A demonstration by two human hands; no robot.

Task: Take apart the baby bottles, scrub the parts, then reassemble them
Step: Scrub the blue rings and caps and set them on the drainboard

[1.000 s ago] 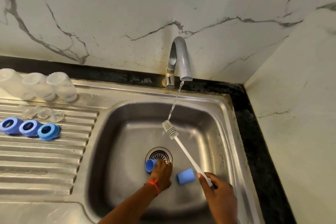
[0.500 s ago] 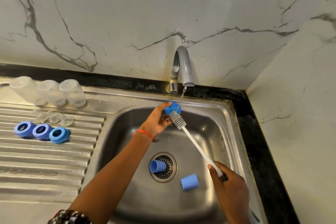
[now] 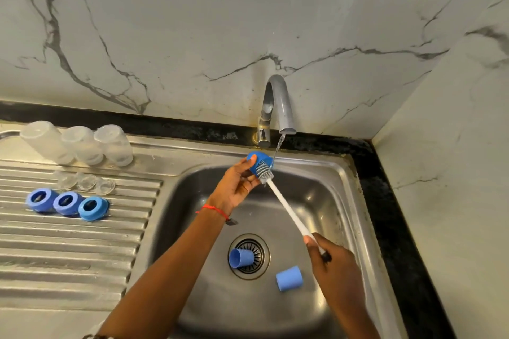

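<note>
We see the right hand (image 3: 334, 261) wrapped around the brush (image 3: 286, 208) handle, a thin white rod. Two smooth blue caps (image 3: 289, 278) lie in the steel sink (image 3: 352, 201), one on the drain grate. The left hand (image 3: 234, 187) grips a third cap (image 3: 257, 161) under the tap (image 3: 278, 102) stream, grey ribbed bristles inside it. On the ridged worktop (image 3: 68, 242): three blue rings (image 3: 67, 202), clear teats, frosted bottles (image 3: 80, 144).

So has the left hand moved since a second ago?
Yes. The left hand rose from beside the drain to just under the faucet, now holding a blue cap against the brush.
</note>
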